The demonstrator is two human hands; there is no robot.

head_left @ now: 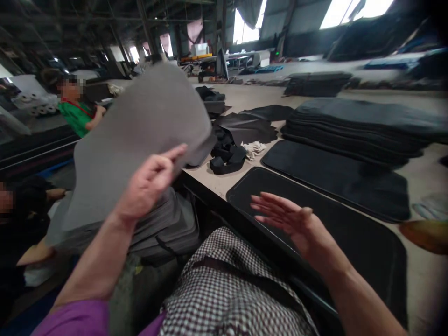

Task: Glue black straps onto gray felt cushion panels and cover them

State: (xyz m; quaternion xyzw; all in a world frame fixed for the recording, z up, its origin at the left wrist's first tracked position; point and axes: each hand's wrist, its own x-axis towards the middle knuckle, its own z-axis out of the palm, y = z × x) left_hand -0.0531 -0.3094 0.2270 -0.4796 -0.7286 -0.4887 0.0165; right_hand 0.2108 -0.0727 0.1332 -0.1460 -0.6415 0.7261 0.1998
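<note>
My left hand [150,184] is in front of a large grey sheet [140,112], with one or two fingers stretched out and the others partly curled. I see nothing held in it, and cannot tell whether it touches the sheet. Below the sheet lies a stack of similar grey sheets [171,228]. My right hand [290,221] is open, fingers extended and thumb apart, over a black mat [350,242] with rounded corners and a stitched-looking border. Behind that mat lies a second black mat [332,177].
A thick stack of dark mats [353,126] stands at the right. Black strapping [227,156], a pale cloth glove or rag [255,149] and dark pieces [245,126] lie on the tabletop [203,175]. A person in green [75,114] and another in dark clothing [26,214] are at the left.
</note>
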